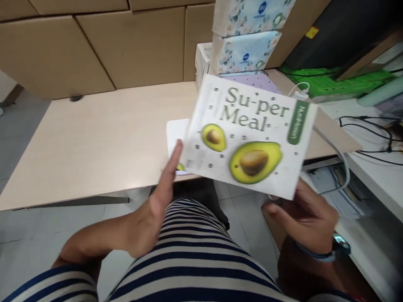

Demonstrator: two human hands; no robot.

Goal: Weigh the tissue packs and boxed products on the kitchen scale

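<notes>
A flat white avocado-print notebook (248, 138) with "Su-per Meal" on its cover is held up tilted over the table's front right part. My right hand (310, 218) grips it at the lower right corner, with the fingers partly hidden behind it and the thumb below the bottom edge. My left hand (160, 197) is upright and open, fingers stretched out together and palm facing the notebook. Its fingertips are beside the notebook's left edge; whether they touch cannot be told. Behind the notebook, a white item with rounded corners (176, 128) lies on the table, mostly covered.
Stacked tissue packs (248, 52) stand at the back of the wooden table (103, 138), beside a white box (202, 63). Cardboard boxes (132, 50) line the back. To the right are a grey cable (341, 157), black wires (374, 126) and a white shelf (380, 172).
</notes>
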